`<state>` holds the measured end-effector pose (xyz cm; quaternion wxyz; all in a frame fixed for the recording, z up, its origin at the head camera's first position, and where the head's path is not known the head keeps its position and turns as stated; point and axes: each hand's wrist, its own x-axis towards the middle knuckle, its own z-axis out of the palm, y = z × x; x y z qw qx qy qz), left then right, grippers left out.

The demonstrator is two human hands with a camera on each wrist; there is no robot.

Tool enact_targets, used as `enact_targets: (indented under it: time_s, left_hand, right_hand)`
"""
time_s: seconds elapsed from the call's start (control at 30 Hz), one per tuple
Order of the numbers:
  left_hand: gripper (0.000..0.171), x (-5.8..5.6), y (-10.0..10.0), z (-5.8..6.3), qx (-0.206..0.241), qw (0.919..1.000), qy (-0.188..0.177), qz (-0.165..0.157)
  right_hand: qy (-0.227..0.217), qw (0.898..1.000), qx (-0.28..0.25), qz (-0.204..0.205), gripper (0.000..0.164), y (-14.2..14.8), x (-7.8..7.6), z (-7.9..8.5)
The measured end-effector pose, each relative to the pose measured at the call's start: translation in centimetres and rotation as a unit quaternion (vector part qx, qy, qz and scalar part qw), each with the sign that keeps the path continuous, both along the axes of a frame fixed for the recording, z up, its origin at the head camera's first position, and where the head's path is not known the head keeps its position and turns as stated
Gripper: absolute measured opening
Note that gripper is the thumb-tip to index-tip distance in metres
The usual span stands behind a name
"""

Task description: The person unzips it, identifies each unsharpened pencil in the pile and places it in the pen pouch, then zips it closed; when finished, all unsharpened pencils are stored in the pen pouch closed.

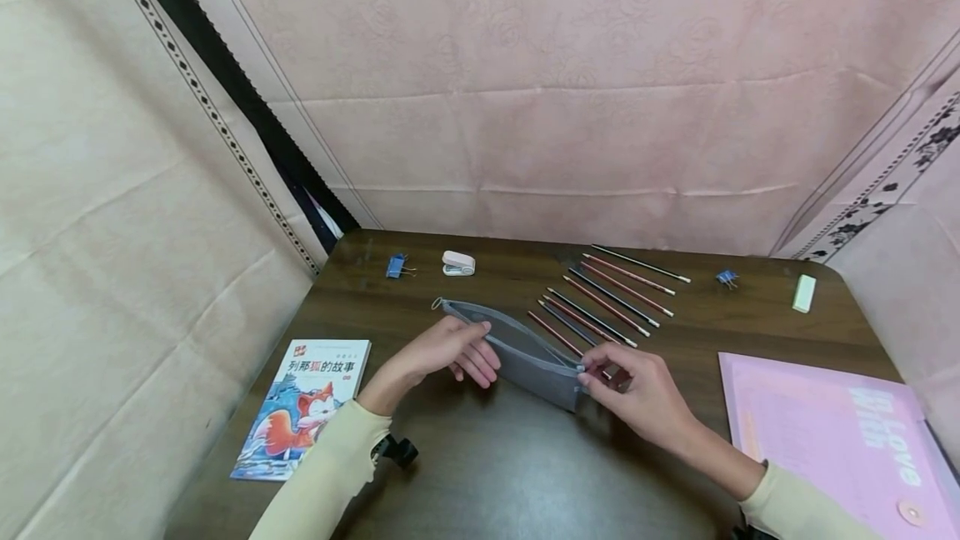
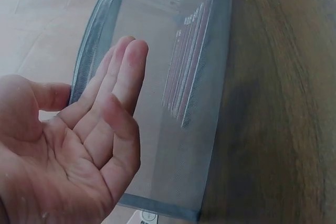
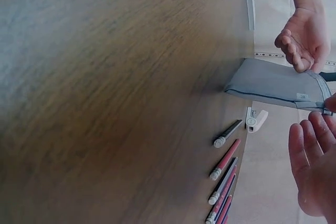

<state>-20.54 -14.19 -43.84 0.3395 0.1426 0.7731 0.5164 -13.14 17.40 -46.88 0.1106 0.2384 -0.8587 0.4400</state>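
A grey see-through mesh zip pouch [image 1: 528, 354] stands tilted on its edge over the table, its long top side gaping. My left hand [image 1: 461, 348] is at the pouch's middle, thumb at the rim and fingers stretched along the outer side. In the left wrist view, the thumb tip passes behind the zip edge of the pouch [image 2: 152, 156]. With thumb and fingertips, my right hand [image 1: 633, 386] pinches the pouch's right end by the zip. Several red and dark pencils [image 1: 611, 302] lie in a slanted row behind the pouch; pencils show through the mesh in the left wrist view.
A picture book [image 1: 311, 382] lies at left, a pink folder [image 1: 817, 423] at right. Along the back are a blue binder clip [image 1: 395, 266], a white stapler [image 1: 458, 263], another blue clip [image 1: 727, 278] and a pale green eraser-like block [image 1: 804, 293]. Cloth curtains hang around the table.
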Motion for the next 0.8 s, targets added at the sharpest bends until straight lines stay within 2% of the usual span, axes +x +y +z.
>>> enact_targets:
  time_s: [0.13, 0.43, 0.63, 0.8]
  left_hand:
    - [0.053, 0.0, -0.1, -0.1, 0.019, 0.9996, -0.008, -0.016]
    - [0.050, 0.2, -1.1, -0.5, 0.040, 0.9985, -0.018, -0.032]
    - [0.049, 0.4, -1.9, -0.5, 0.047, 0.9979, -0.034, -0.030]
    - [0.045, 0.4, -1.9, -0.6, 0.029, 0.9984, -0.040, -0.028]
  right_hand:
    - [-0.017, 1.000, -0.008, -0.005, 0.011, 0.0, -0.1, -0.2]
    - [-0.122, 0.992, -0.035, -0.011, 0.015, -0.2, -0.6, -0.6]
    - [-0.115, 0.993, -0.018, -0.030, 0.016, 0.7, -1.3, -0.2]
    - [-0.095, 0.994, 0.030, -0.051, 0.013, 1.1, -2.5, 0.0]
